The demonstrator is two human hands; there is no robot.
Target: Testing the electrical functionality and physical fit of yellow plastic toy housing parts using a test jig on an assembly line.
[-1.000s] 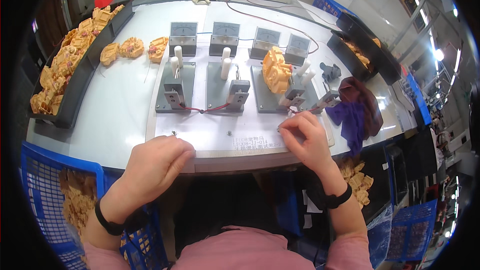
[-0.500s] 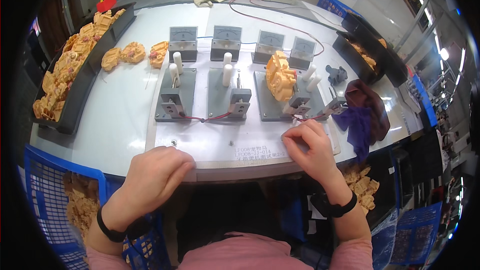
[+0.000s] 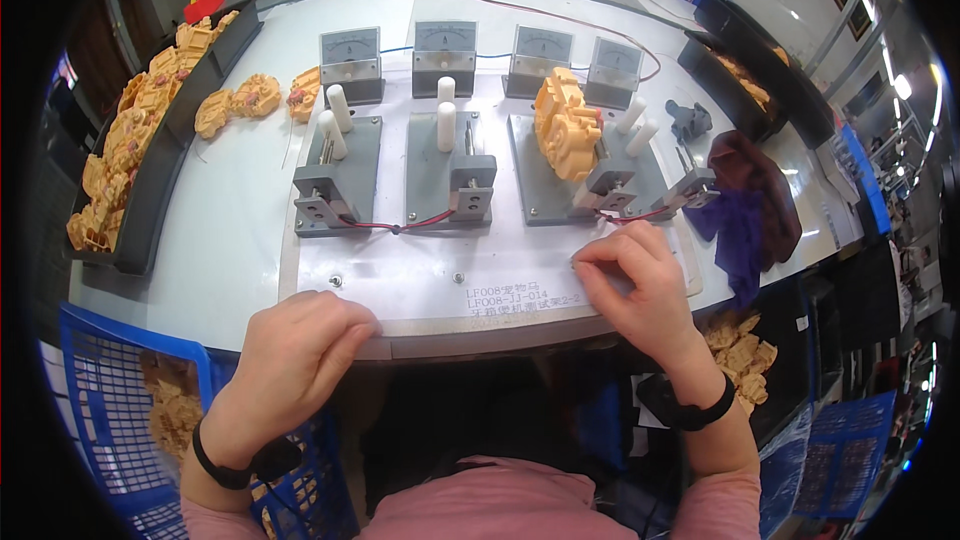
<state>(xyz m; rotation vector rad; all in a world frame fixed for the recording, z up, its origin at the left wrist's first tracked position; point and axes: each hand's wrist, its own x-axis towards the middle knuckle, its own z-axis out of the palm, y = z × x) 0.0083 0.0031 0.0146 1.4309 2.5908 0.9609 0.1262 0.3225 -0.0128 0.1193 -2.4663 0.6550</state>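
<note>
Grip on both sides is curled inward, the left hand and the right hand near the front edge of the white surface; their undersides are hidden, so whether either grasps something small cannot be told. Ahead of the right hand, and apart from it, an orange housing stands on a grey fixture, before a dial meter. It seems a pause with the piece seated; handling it would call for reaching forward and loosening the fingers.
</note>
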